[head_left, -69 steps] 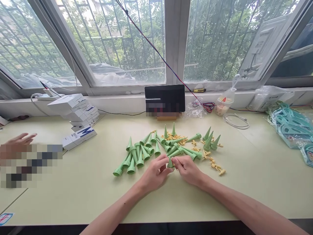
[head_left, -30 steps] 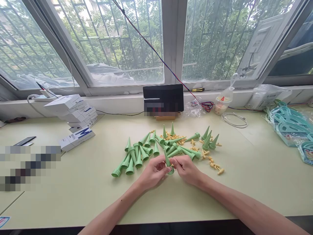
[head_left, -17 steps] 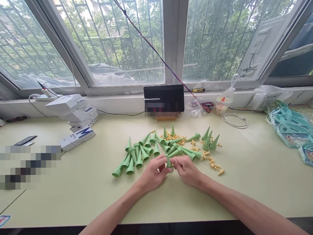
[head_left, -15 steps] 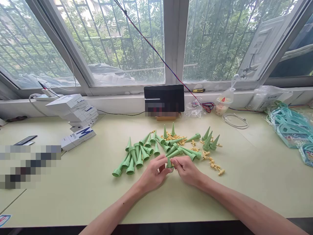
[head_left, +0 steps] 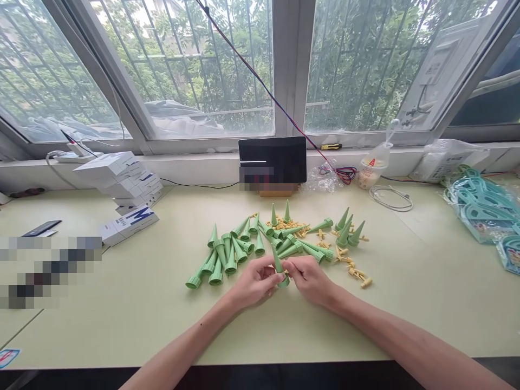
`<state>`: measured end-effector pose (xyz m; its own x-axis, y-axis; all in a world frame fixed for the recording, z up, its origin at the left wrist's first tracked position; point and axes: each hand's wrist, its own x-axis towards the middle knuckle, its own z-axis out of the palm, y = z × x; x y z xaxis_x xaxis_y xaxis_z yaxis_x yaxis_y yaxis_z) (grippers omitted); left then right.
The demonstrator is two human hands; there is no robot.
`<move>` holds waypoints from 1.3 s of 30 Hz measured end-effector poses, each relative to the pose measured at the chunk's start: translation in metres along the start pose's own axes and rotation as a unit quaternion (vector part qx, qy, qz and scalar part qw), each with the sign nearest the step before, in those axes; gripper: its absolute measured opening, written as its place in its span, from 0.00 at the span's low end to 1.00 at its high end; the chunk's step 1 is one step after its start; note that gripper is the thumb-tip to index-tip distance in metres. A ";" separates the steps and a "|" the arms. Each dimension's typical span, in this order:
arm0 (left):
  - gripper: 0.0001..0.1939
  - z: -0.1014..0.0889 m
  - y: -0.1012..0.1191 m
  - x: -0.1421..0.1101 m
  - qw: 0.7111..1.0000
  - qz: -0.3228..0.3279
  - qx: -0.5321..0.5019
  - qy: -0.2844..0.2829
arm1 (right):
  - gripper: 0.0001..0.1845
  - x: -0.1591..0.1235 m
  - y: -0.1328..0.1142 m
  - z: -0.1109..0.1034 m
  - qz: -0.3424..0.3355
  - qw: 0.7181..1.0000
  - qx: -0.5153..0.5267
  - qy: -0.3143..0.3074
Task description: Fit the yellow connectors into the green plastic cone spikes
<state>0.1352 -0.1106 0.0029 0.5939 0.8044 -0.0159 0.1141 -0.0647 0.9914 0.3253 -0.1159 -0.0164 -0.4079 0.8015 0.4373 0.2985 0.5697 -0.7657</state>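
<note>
My left hand (head_left: 255, 281) is closed around a green cone-shaped plastic spike (head_left: 277, 259), held point up with its wide collar at the bottom. My right hand (head_left: 311, 277) pinches at the spike's side, its thumb and fingers on a small yellow plug-like piece (head_left: 286, 271) that is mostly hidden. Beyond my hands lies a loose pile of similar green spikes (head_left: 219, 250). Small yellow T-shaped pieces (head_left: 299, 229) are heaped behind it, and more yellow pieces (head_left: 357, 275) trail off to the right. Several spikes (head_left: 344, 234) stand upright at the right of the pile.
At the back stands a dark screen (head_left: 273, 157) on a small support. White boxes (head_left: 117, 176) are stacked at the left. Toward the right are a bagged cup (head_left: 369, 172), a coiled white cable (head_left: 390, 199) and teal items in clear plastic (head_left: 479, 203). The table's front edge (head_left: 244, 365) runs below my arms.
More of the spike's cone now shows above my left fingers, its tip leaning slightly left. My right hand stays pinched at its side. The whole view has shifted slightly.
</note>
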 end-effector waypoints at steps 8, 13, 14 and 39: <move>0.08 0.001 0.003 -0.001 0.977 0.092 0.184 0.055 | 0.27 -0.001 0.001 0.000 0.001 1.000 -0.007 0.003; 0.11 0.002 0.001 -0.002 0.952 0.149 0.258 0.076 | 0.27 -0.001 0.002 0.000 0.016 1.000 0.004 0.014; 0.11 0.002 0.002 -0.002 0.952 0.148 0.256 0.078 | 0.26 -0.001 0.002 0.000 0.018 1.000 0.005 0.015; 0.05 -0.001 0.002 -0.001 0.973 0.105 0.199 0.055 | 0.24 0.000 0.001 -0.002 0.014 1.000 0.015 0.007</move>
<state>0.1344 -0.1108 0.0046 0.5518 0.8052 0.2171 0.3113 -0.4404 0.8421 0.3276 -0.1145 -0.0163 -0.3876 0.8196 0.4220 0.2835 0.5416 -0.7914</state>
